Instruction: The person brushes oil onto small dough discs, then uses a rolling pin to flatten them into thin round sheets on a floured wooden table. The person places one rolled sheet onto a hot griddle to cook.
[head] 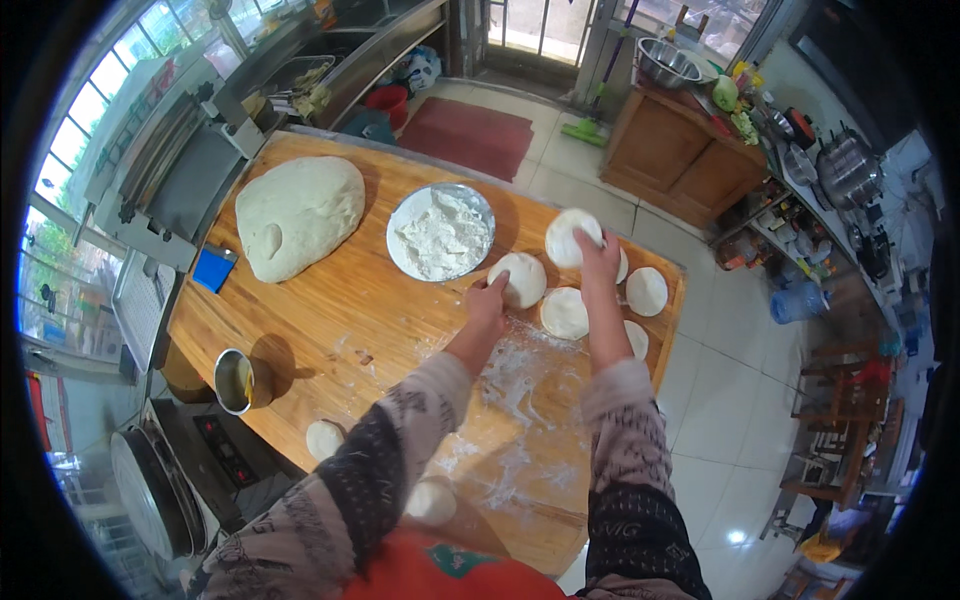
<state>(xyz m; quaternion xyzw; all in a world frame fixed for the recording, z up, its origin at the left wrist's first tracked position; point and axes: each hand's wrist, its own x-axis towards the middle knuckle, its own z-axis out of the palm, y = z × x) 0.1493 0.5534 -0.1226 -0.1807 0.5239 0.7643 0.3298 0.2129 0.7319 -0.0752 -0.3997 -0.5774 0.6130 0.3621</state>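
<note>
My left hand [487, 304] grips the near left edge of a round flat piece of dough [520, 280], thumb on top. Farther right, my right hand [598, 259] holds another dough round [570, 237] by its right side. Between and below them a third round [565, 313] lies on the floured wooden table. More dough rounds rest by the table's right edge, one [646, 292] fully visible and others partly covered by my right hand and forearm. Left of my hands stands a metal bowl [391, 244] of white flour [442, 232].
A large dough mass [300, 214] sits at the table's far left, near a blue dough scraper [215, 268]. A metal cup [238, 382] stands at the left edge. Two dough pieces [325, 439] [430, 502] lie near my left sleeve. A rolling machine [172, 165] stands beyond the table.
</note>
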